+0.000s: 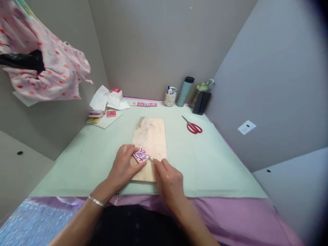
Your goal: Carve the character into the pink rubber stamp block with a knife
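A small pink square block [140, 154] with dark blue characters drawn on it lies on a pale wooden board [151, 136] near the table's front. My left hand [124, 167] grips the block from the left, thumb under its near edge and fingers curled over the far side. My right hand [167, 179] is closed round a thin tool whose metal tip [151, 158] touches the block's right edge. A silver bangle [96, 201] sits on my left wrist.
Red-handled scissors [193, 127] lie right of the board on the green mat [97, 153]. At the back stand a jar [170, 96], a teal flask [185, 91] and a black case [201, 102]. Papers and pink blocks [106, 106] pile at the back left. Pink cloth [46, 65] hangs upper left.
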`<control>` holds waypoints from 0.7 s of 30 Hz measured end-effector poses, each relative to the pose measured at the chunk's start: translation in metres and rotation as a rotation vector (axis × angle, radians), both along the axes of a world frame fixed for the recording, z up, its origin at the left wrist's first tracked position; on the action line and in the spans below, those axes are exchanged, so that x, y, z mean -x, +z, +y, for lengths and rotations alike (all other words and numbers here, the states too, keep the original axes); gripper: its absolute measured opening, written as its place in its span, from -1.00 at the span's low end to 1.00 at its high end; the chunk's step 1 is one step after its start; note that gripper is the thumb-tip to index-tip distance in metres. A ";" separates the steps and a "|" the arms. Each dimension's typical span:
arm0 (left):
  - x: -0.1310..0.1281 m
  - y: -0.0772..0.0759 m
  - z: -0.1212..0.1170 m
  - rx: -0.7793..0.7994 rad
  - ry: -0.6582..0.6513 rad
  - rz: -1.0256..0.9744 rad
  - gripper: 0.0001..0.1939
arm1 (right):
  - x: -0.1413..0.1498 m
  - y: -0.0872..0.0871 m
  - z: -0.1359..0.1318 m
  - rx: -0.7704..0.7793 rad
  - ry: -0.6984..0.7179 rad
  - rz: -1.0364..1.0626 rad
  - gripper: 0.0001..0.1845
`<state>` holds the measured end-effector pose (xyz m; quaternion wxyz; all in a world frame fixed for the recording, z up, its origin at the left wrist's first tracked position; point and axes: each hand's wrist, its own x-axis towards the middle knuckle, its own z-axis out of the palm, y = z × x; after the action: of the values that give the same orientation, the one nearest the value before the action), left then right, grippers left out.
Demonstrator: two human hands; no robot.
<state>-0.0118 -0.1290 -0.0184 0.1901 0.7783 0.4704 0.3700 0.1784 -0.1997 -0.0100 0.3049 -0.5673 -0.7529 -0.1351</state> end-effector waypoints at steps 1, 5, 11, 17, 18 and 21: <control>-0.001 0.000 0.000 0.002 0.010 -0.002 -0.66 | 0.000 0.000 0.000 0.000 -0.003 -0.001 -0.75; -0.003 0.001 0.000 0.016 0.058 -0.012 -0.67 | -0.004 0.001 -0.001 -0.002 0.012 -0.017 -0.73; -0.003 0.001 0.000 0.040 0.071 -0.024 -0.67 | -0.010 0.002 -0.002 0.012 0.025 -0.031 -0.74; -0.002 0.001 0.000 0.046 0.059 -0.028 -0.67 | -0.007 0.002 -0.007 0.032 -0.010 0.001 -0.71; -0.002 0.001 0.000 0.044 0.057 -0.029 -0.67 | -0.007 0.002 -0.007 0.028 -0.018 0.006 -0.71; -0.003 0.001 0.000 0.035 0.049 -0.029 -0.68 | -0.002 0.001 -0.007 0.019 -0.060 0.011 -0.69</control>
<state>-0.0092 -0.1294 -0.0172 0.2016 0.7576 0.4929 0.3775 0.1808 -0.2071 -0.0092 0.2993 -0.5931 -0.7353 -0.1340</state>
